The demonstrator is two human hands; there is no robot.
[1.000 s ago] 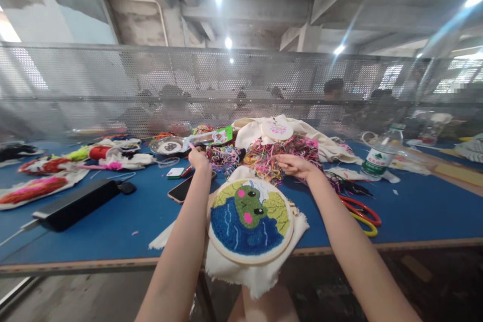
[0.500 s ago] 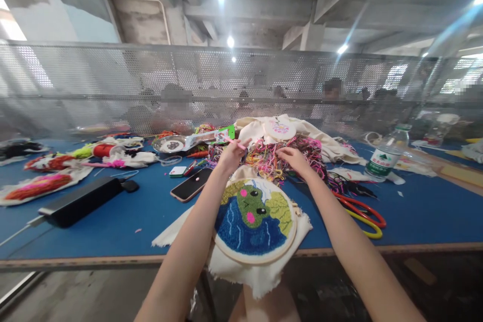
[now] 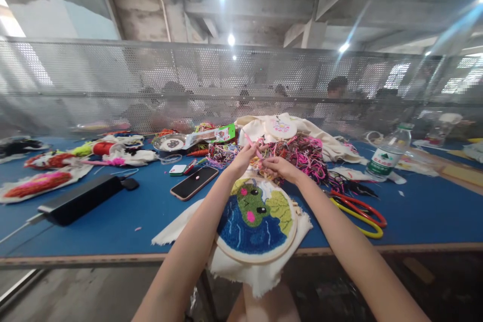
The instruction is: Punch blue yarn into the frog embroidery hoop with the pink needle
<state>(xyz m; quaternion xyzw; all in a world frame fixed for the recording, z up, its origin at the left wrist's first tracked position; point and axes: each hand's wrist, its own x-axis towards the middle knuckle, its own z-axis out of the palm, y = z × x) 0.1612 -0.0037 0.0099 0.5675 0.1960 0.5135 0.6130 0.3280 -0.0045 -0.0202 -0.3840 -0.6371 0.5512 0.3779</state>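
Note:
My left hand (image 3: 244, 160) is closed round a slim pink punch needle (image 3: 252, 145), its tip slanting up and away. Close to its lower end, the fingers of my right hand (image 3: 282, 168) are pinched together. What lies between those fingers is too small to make out. Both hands are over the front of a tangled heap of coloured yarn (image 3: 302, 156). Below them, an embroidery hoop (image 3: 249, 241) rests at the table's front edge, its fabric worked with a green smiling face, dark blue and yellow-green areas.
A phone (image 3: 194, 183) lies left of the hoop, with a black power bank (image 3: 81, 198) farther left. Red-and-yellow-handled scissors (image 3: 362, 216) and a water bottle (image 3: 388, 153) are on the right. Cream cloth (image 3: 302, 126) and a metal dish (image 3: 171, 142) lie behind. A mesh partition (image 3: 226, 75) closes the back.
My right hand has moved left and toward me, off the yarn heap, to the needle. My left hand has shifted right, and the needle now points more upward.

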